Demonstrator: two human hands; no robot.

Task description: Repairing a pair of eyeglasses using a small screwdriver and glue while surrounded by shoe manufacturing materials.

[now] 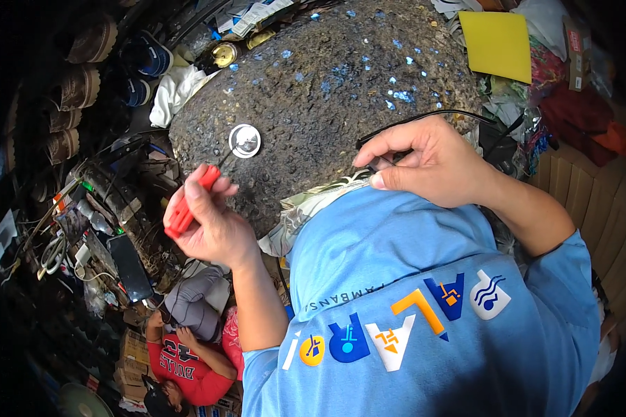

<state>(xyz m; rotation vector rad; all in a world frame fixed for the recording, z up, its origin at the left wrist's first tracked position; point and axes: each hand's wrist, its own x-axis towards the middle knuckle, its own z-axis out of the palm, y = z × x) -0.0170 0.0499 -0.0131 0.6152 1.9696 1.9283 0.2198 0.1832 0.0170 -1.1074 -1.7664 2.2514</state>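
Note:
My left hand is closed round the red handle of a thin-shafted tool. Its dark shaft points to a small round white-rimmed container with something silvery inside; whether the tip touches it I cannot tell. The container sits on a dark, rough, rounded block. To the right, my right hand has thumb and fingers pinched together at the block's near edge. A thin black curved strip runs from these fingers toward the right; its held end is mostly hidden.
Blue flecks dot the block. A yellow sheet lies at the far right, a small gold tin at the far left. Shoes line the left side. A phone lies among cables, and a person in red is at lower left.

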